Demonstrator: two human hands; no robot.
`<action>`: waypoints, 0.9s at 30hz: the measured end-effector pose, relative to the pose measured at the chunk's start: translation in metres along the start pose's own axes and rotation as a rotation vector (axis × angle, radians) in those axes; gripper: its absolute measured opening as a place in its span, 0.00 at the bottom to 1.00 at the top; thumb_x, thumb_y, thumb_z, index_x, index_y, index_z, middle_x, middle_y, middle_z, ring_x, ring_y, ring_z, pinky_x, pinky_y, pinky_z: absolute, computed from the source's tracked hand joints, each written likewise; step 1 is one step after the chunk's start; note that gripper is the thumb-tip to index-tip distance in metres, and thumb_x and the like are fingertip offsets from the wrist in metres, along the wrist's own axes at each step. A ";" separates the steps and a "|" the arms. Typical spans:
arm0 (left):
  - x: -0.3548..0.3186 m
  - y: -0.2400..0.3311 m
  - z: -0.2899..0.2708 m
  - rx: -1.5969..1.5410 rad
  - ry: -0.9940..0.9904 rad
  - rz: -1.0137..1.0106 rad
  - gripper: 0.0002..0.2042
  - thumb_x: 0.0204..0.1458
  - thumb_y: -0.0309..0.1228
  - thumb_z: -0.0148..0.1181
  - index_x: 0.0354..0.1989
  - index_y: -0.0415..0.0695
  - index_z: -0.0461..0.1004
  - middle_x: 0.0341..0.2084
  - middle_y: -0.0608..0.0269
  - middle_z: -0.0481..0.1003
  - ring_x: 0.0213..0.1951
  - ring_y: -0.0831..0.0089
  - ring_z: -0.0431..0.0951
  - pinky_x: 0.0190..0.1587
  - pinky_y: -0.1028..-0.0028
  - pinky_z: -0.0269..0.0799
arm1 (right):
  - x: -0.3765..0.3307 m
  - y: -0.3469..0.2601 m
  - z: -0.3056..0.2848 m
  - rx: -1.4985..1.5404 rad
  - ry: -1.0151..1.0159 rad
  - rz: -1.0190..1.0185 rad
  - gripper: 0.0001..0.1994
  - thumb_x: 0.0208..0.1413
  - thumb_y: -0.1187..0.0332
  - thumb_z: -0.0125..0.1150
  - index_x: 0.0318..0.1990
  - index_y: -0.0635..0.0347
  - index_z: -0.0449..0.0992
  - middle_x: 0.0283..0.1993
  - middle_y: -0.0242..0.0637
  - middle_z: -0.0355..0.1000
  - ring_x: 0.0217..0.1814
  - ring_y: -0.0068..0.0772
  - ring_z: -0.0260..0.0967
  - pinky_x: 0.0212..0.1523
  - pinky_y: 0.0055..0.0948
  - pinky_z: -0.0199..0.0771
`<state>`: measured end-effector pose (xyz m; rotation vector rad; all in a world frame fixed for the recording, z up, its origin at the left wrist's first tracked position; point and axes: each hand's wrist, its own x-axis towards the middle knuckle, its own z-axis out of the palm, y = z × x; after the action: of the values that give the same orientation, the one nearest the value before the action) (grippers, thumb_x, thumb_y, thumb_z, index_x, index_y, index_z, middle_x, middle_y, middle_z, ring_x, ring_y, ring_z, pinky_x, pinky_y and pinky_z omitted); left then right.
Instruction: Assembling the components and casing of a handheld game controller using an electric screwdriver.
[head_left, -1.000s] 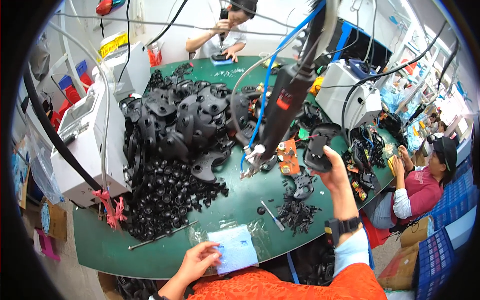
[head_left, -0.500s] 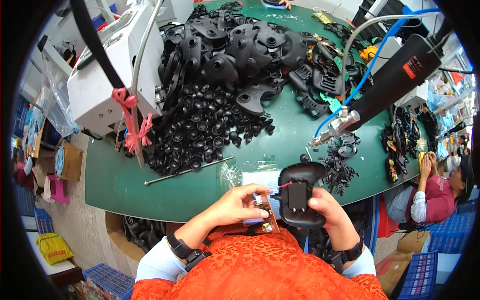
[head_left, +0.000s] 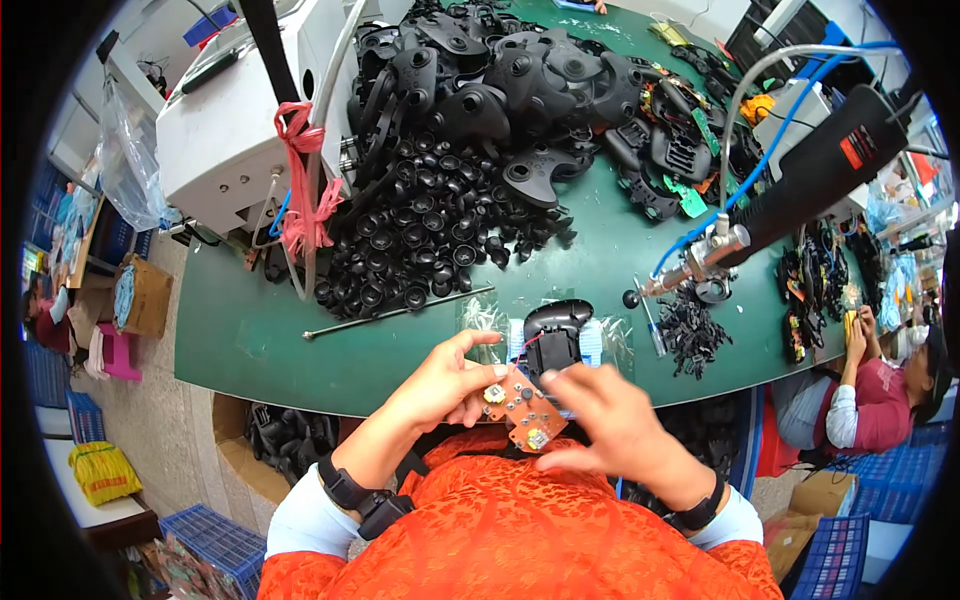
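Orange circuit board (head_left: pixel 524 408) in the pinched fingers of the left hand (head_left: pixel 437 388), in front of the black controller shell (head_left: pixel 556 322), held close probably because a red wire (head_left: pixel 524 349) links them; the right hand (head_left: pixel 628 437), fingers spread, seems to hold nothing.

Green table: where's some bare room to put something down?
There's bare table at the left, between the rod and the front edge. Another patch lies between the caps and the hanging tool. It's crowded at the back with shells, and front-middle, around the left hand, right hand and board.
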<state>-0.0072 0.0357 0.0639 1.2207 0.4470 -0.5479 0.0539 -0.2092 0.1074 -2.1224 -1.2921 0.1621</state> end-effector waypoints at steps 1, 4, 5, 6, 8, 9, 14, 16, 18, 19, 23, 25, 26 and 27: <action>0.002 -0.001 0.000 -0.072 -0.034 0.014 0.31 0.61 0.34 0.62 0.68 0.34 0.55 0.23 0.60 0.77 0.12 0.77 0.72 0.10 0.81 0.59 | 0.003 -0.009 0.003 -0.078 -0.086 -0.066 0.39 0.41 0.53 0.77 0.61 0.60 0.71 0.46 0.42 0.70 0.42 0.44 0.72 0.36 0.41 0.74; 0.005 0.003 0.010 -0.217 -0.093 0.031 0.28 0.63 0.37 0.59 0.67 0.38 0.57 0.25 0.56 0.77 0.14 0.75 0.74 0.12 0.81 0.62 | -0.012 0.011 0.028 -0.097 0.037 -0.050 0.31 0.44 0.62 0.76 0.57 0.61 0.74 0.39 0.39 0.71 0.35 0.40 0.71 0.32 0.37 0.74; 0.004 0.006 0.012 -0.316 -0.080 0.032 0.26 0.65 0.38 0.57 0.67 0.40 0.58 0.24 0.56 0.77 0.14 0.75 0.74 0.12 0.81 0.62 | -0.016 0.015 0.030 -0.072 0.114 0.006 0.28 0.46 0.66 0.74 0.56 0.62 0.74 0.36 0.39 0.71 0.33 0.39 0.71 0.31 0.34 0.74; 0.008 0.004 0.011 -0.261 -0.045 0.071 0.25 0.65 0.41 0.56 0.65 0.41 0.60 0.25 0.55 0.75 0.15 0.75 0.75 0.13 0.81 0.63 | -0.019 0.016 0.025 0.106 0.185 0.178 0.21 0.50 0.72 0.70 0.53 0.63 0.75 0.33 0.39 0.72 0.29 0.35 0.73 0.28 0.30 0.73; 0.015 -0.002 0.010 -0.084 0.063 0.141 0.25 0.65 0.41 0.56 0.64 0.40 0.60 0.25 0.57 0.74 0.15 0.75 0.74 0.13 0.80 0.63 | -0.020 0.021 0.023 0.567 0.278 0.548 0.18 0.58 0.72 0.66 0.55 0.66 0.72 0.35 0.37 0.75 0.29 0.25 0.74 0.28 0.27 0.73; 0.018 -0.004 0.012 0.096 0.173 0.211 0.25 0.65 0.41 0.57 0.63 0.40 0.60 0.24 0.59 0.73 0.15 0.76 0.74 0.13 0.80 0.63 | -0.018 0.022 0.022 0.902 0.308 0.780 0.18 0.60 0.72 0.64 0.56 0.67 0.71 0.35 0.36 0.75 0.29 0.22 0.73 0.28 0.25 0.73; 0.036 -0.008 0.030 0.449 0.186 0.343 0.30 0.56 0.27 0.65 0.66 0.40 0.59 0.25 0.67 0.72 0.18 0.80 0.73 0.19 0.77 0.67 | -0.031 0.037 0.041 0.448 0.346 0.649 0.14 0.60 0.71 0.64 0.51 0.66 0.73 0.31 0.35 0.73 0.25 0.18 0.67 0.25 0.23 0.67; 0.042 -0.013 0.033 0.428 0.176 0.346 0.29 0.56 0.26 0.64 0.66 0.40 0.60 0.24 0.67 0.72 0.18 0.80 0.73 0.19 0.77 0.67 | -0.028 0.031 0.035 0.309 0.300 0.590 0.13 0.59 0.71 0.65 0.49 0.65 0.73 0.30 0.34 0.72 0.24 0.17 0.66 0.25 0.24 0.67; 0.042 -0.012 0.036 0.363 0.162 0.333 0.28 0.56 0.23 0.62 0.65 0.40 0.61 0.24 0.67 0.71 0.18 0.80 0.73 0.19 0.77 0.67 | -0.029 0.030 0.034 0.286 0.262 0.605 0.09 0.56 0.73 0.67 0.42 0.66 0.76 0.31 0.32 0.69 0.22 0.16 0.63 0.24 0.24 0.65; 0.041 -0.012 0.037 0.360 0.158 0.333 0.28 0.56 0.23 0.62 0.65 0.40 0.61 0.24 0.67 0.71 0.18 0.80 0.73 0.19 0.77 0.67 | -0.029 0.029 0.031 0.282 0.262 0.608 0.09 0.56 0.73 0.67 0.42 0.66 0.76 0.31 0.32 0.69 0.22 0.16 0.63 0.24 0.24 0.65; 0.038 -0.017 0.026 0.304 0.085 0.301 0.28 0.56 0.21 0.60 0.67 0.40 0.62 0.23 0.68 0.71 0.18 0.81 0.72 0.20 0.78 0.67 | -0.026 0.034 0.009 0.419 0.328 0.495 0.08 0.52 0.79 0.69 0.39 0.64 0.78 0.36 0.32 0.71 0.25 0.16 0.63 0.25 0.19 0.64; 0.035 -0.019 0.019 0.281 0.052 0.284 0.28 0.57 0.21 0.58 0.67 0.41 0.62 0.23 0.69 0.70 0.18 0.81 0.72 0.21 0.78 0.67 | -0.015 0.033 -0.008 0.237 0.306 0.277 0.10 0.49 0.81 0.68 0.40 0.62 0.78 0.39 0.35 0.72 0.27 0.21 0.67 0.27 0.21 0.67; 0.032 -0.017 0.016 0.272 0.045 0.260 0.27 0.57 0.20 0.57 0.68 0.41 0.63 0.23 0.69 0.70 0.18 0.81 0.71 0.21 0.79 0.66 | -0.011 0.034 -0.014 0.159 0.264 0.185 0.12 0.48 0.84 0.67 0.40 0.61 0.78 0.45 0.40 0.73 0.32 0.30 0.73 0.32 0.25 0.74; 0.030 -0.015 0.014 0.262 0.039 0.236 0.27 0.57 0.20 0.56 0.68 0.40 0.63 0.23 0.70 0.70 0.18 0.82 0.71 0.21 0.79 0.66 | -0.011 0.035 -0.011 0.160 0.262 0.184 0.12 0.48 0.84 0.67 0.40 0.61 0.78 0.45 0.40 0.73 0.32 0.30 0.73 0.32 0.25 0.74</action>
<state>0.0080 0.0136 0.0388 1.5143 0.2633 -0.3880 0.0797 -0.2342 0.0935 -2.0445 -0.9031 0.0591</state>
